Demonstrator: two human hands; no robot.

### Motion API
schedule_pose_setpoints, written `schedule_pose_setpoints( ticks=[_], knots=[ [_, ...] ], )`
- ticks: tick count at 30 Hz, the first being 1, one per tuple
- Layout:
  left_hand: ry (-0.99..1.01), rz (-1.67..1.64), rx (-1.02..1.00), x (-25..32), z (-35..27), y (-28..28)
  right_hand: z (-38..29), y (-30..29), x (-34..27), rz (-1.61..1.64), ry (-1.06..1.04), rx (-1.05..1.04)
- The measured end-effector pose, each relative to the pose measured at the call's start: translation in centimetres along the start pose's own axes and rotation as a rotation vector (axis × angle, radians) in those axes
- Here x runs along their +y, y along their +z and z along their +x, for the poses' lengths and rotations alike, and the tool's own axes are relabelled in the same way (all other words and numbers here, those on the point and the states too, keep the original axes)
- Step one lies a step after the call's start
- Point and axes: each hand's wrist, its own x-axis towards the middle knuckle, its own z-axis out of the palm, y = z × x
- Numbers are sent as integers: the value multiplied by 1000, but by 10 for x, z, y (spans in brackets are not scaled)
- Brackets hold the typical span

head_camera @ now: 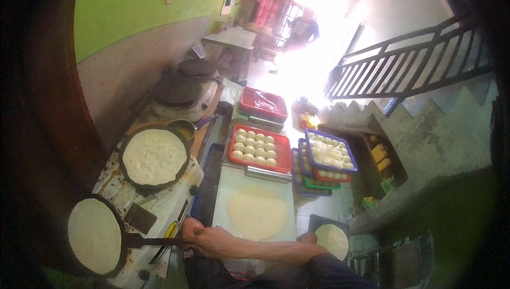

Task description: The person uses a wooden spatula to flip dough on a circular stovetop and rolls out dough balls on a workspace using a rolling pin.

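Note:
My right forearm crosses in front of me, and my right hand (pixel 217 241) is closed around the handle of a dark frying pan (pixel 116 269) at lower left. My left hand (pixel 192 224) appears as a fist against it at the handle's end, partly hidden by the right. In that pan lies a pale round flatbread (pixel 95 235). Another flatbread (pixel 154 156) sits in a second dark pan (pixel 125 173) on the white gas stove (pixel 167 197). A broad scraper (pixel 140 218) rests between the pans. Before me, a thin dough sheet (pixel 258 211) is spread on a pale work surface (pixel 223 193).
A red tray (pixel 285 157) holds several dough balls (pixel 255 145). Stacked trays (pixel 330 151) of dough stand to its right. At lower right, another flatbread (pixel 332 241) lies on a dark tray (pixel 316 220). A stair railing (pixel 398 66) rises at right. A person (pixel 303 30) stands at the back.

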Motion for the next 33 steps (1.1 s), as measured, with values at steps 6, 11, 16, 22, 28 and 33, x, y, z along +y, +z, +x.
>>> schedule_pose_setpoints(
  ticks=[6, 11, 16, 22, 28, 33],
  knots=[
    [-9, -18, -3, -5, -4, 4, -1, 25, 6, 2, -75, 53],
    [-30, -32, 6, -12, -7, 7, 6, 35, 8, -37, -209, 212],
    [-50, -59, 4, -23, -15, 20, 28, 61, 9, -90, -260, 480],
    [-80, -81, -7, -80, -46, 55, 43, 67, 11, -46, -275, 402],
    [-66, -171, -91, -126, -54, 94, 32, 36, -2, 42, -130, 138],
    [48, -283, 13, -123, -68, 101, 73, 80, 10, -193, -343, 374]
  ],
)
